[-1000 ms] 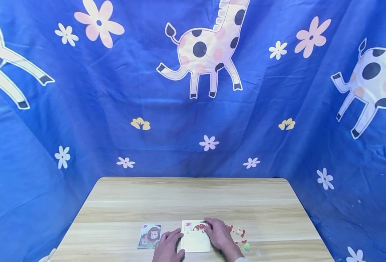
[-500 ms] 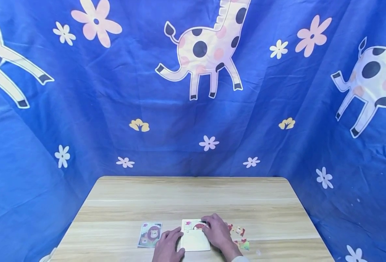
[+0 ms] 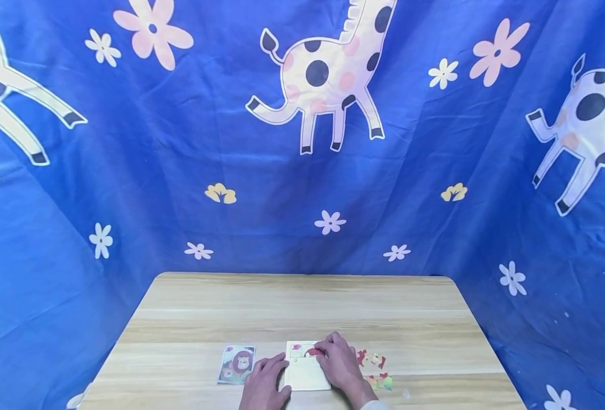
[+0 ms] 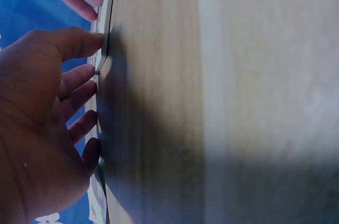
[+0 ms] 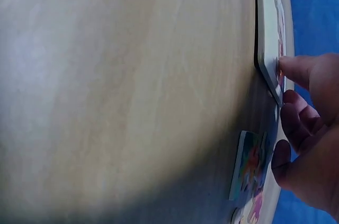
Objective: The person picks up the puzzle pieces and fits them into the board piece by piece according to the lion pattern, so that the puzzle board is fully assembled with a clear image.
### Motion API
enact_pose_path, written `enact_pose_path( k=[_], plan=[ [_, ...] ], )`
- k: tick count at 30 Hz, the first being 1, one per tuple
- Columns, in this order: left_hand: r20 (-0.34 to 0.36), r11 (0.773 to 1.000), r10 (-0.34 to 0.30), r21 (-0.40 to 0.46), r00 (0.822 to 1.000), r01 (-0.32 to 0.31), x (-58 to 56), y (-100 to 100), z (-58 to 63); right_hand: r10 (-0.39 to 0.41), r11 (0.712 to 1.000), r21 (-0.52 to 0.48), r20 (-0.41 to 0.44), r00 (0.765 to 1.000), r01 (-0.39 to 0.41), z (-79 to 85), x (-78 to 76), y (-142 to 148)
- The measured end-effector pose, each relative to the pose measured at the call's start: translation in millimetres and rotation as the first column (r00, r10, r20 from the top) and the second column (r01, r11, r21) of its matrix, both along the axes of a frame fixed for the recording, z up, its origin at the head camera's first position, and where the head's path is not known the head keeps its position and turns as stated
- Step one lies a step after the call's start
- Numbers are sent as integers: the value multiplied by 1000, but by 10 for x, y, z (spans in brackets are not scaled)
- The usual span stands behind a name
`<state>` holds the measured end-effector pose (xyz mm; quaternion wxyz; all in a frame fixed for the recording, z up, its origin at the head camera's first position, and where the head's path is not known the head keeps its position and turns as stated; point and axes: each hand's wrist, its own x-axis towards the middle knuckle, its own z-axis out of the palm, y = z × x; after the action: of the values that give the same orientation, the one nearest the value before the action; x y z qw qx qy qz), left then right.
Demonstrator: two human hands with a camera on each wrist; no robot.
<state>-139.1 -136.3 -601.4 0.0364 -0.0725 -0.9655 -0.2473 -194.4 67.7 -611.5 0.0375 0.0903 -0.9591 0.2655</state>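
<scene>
A pale puzzle board (image 3: 307, 376) lies near the table's front edge, its lower part bare. Along its far side sit a piece with a pink flower (image 3: 295, 348) and a red puzzle piece (image 3: 313, 352). My right hand (image 3: 342, 367) reaches over the board's far right corner, thumb and index finger pinching at the red piece and partly covering it. In the right wrist view the thumb (image 5: 296, 69) touches the piece at the board's surface. My left hand (image 3: 266, 382) rests against the board's left edge, its fingers (image 4: 79, 98) loosely extended and its thumb at the near corner.
A picture card with a lion (image 3: 236, 364) lies left of the board. Right of the right hand, several loose puzzle pieces (image 3: 383, 382) are scattered on the wooden table (image 3: 302, 307). A blue curtain (image 3: 272, 228) with printed animals and flowers surrounds the table.
My right hand has shifted slightly left and away from me over the board's far side, its thumb and index finger at the red piece. The left hand stays against the board.
</scene>
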Motion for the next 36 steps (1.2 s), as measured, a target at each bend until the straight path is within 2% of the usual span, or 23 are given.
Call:
enact_pose_path(
  k=[9, 16, 21, 29, 36],
  plan=[
    [-4, 1000, 8, -2, 1000, -8, 5, 22, -12, -42, 995, -84, 33, 999, 45, 13, 26, 84],
    [5, 1000, 6, -4, 1000, -6, 23, 27, -16, -61, 992, -113, 38, 997, 65, 46, 84, 190],
    [5, 1000, 2, -7, 1000, -2, 33, 38, -24, -82, 992, -91, 41, 996, 86, 45, 130, 268],
    [-16, 1000, 16, 4, 1000, -16, 41, 53, -24, -111, 992, -57, -16, 994, 110, 82, 198, 408],
    [-15, 1000, 17, 2, 1000, -17, 38, 53, -50, -129, 991, -43, -9, 992, 128, 82, 267, 547]
  ],
)
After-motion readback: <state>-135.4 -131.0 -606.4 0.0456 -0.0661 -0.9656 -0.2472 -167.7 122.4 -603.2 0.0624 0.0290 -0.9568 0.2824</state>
